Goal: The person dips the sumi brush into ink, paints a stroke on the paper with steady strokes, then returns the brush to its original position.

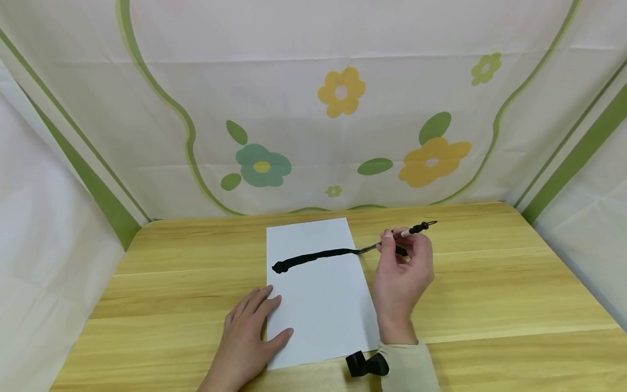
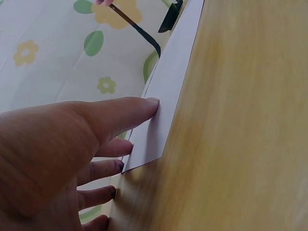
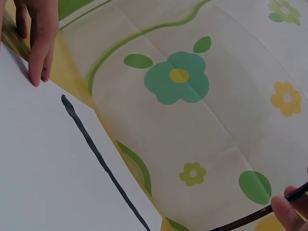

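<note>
A white sheet of paper (image 1: 323, 310) lies on the table and bears one long black brush stroke (image 1: 313, 257), running across its upper part from a thick blob at the left to the right edge. My right hand (image 1: 404, 277) pinches a calligraphy brush (image 1: 422, 227) with a dark handle and a hanging loop. Its dark tip meets the stroke's right end at the paper's edge. With fingers spread, my left hand (image 1: 247, 335) rests over the paper's left edge, the thumb on the sheet. Dark smudges show on its fingertips (image 2: 119, 166) in the left wrist view.
The wooden table (image 1: 490, 294) extends on both sides of the paper. Behind it hangs a white cloth (image 1: 303, 32) with printed flowers, and more cloth hangs at both sides. A black device (image 1: 357, 363) sits by the right sleeve, near the paper's lower right corner.
</note>
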Available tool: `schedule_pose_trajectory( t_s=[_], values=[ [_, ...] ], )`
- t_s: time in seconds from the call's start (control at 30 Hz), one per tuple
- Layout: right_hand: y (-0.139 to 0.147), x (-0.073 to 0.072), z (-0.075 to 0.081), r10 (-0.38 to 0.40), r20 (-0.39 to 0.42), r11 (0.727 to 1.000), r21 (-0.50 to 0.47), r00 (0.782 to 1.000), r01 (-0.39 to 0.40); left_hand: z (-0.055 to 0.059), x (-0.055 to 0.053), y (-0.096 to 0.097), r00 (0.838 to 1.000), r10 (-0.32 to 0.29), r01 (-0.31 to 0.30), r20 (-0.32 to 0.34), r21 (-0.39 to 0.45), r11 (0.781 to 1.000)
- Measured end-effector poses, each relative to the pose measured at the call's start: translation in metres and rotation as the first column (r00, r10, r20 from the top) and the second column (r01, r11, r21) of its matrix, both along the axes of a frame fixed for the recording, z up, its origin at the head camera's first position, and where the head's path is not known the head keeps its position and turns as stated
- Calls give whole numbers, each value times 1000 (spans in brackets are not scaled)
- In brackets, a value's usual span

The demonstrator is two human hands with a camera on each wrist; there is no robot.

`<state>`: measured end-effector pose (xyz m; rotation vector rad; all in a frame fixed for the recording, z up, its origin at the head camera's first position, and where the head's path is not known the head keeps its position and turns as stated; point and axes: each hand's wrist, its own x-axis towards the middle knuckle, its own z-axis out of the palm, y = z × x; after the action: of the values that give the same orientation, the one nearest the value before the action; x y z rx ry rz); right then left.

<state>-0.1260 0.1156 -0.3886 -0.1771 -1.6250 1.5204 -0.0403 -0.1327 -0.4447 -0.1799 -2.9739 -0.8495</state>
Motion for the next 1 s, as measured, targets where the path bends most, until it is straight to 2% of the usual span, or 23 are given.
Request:
schedule_pose_trajectory(
  t_s=[0.23, 0.47, 0.63, 0.73, 0.87, 1.0],
  values=[
    [11, 2, 11, -24, 2, 995, -97, 1000, 24, 3, 0, -2, 1000, 0, 0, 5, -17, 1000],
    [10, 4, 16, 31, 6, 988, -154, 1000, -30, 1, 0, -1, 1000, -4, 4, 6, -3, 1000],
    [14, 4, 15, 101, -21, 973, -206, 995, -103, -1, -2, 0, 1000, 2, -2, 2, 2, 1000],
    [19, 4, 11, 136, -5, 968, -211, 991, -134, -2, -2, 1, 1000, 4, -4, -18, 1, 1000],
    [25, 3, 7, 138, 17, 969, -210, 990, -132, -5, -1, 1, 999, 0, 0, -42, -9, 1000],
    [31, 3, 6, 120, -9, 971, -208, 993, -120, -6, -1, 1, 998, 2, -3, -61, -18, 1000]
  ],
)
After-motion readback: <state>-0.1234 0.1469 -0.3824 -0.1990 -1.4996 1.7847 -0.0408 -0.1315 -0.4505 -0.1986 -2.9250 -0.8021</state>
